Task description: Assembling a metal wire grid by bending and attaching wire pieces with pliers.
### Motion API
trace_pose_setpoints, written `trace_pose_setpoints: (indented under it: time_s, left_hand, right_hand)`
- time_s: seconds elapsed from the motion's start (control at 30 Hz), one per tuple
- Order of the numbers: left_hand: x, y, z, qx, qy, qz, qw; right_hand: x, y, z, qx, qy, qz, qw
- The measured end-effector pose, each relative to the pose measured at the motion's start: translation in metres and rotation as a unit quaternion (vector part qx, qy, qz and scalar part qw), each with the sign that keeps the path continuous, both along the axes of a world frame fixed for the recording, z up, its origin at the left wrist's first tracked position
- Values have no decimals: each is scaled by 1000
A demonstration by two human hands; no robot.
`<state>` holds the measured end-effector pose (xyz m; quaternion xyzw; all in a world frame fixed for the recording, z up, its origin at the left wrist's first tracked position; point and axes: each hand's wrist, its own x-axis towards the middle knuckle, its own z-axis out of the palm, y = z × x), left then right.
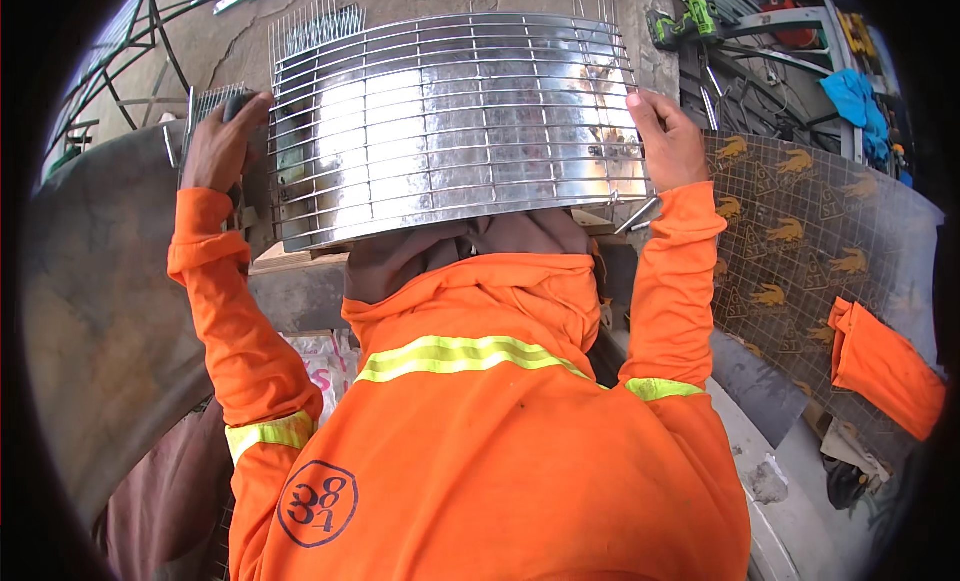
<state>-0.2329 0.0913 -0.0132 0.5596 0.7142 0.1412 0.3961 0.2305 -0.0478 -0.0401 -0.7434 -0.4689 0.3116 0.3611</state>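
Note:
A wide wire rack [455,146] of thin parallel metal rods with cross wires spans the space in front of my body. Right behind its rods shows a shiny metal sheet [385,121], with brownish heat-like stains toward its right end. My left hand [222,141] is closed at the rack's left edge, its thumb side against the rods. A dark rounded thing [237,105] shows at the top of that hand; I cannot make out its kind. At the right edge, my right hand [672,139] grips the rack with the thumb on top and the other fingers hidden beneath.
More wire racks [320,29] lie beyond. A green cordless drill [690,16] sits at the far right near metal frames and a blue cloth [855,96]. A patterned dark sheet [770,251] and an orange cloth [885,366] are on the right, a curved grey surface [105,311] on the left.

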Motion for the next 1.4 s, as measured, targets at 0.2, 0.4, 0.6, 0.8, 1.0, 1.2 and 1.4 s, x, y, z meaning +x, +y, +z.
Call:
trace_pose_setpoints:
  time_s: [0.2,0.4,0.6,0.8,1.0,1.2,1.4]
  left_hand:
    - [-21,-22,-17,4,-162,63,985]
    - [-51,-63,23,74,-593,38,801]
    - [-53,-77,35,66,-688,-287,664]
    - [-55,-86,66,64,-599,-384,700]
    - [-59,-98,88,93,-580,-393,707]
    - [-53,-91,69,95,-628,-331,698]
    - [-49,-89,60,114,-653,-195,723]
  right_hand:
    - [-15,-1,4,55,40,-36,997]
    - [5,-13,31,222,164,55,960]
    - [47,-54,52,235,289,288,882]
    - [50,-79,77,122,309,297,895]
    - [47,-79,76,123,303,342,881]
    - [59,-80,70,138,303,317,888]
    - [48,-55,75,134,257,240,927]
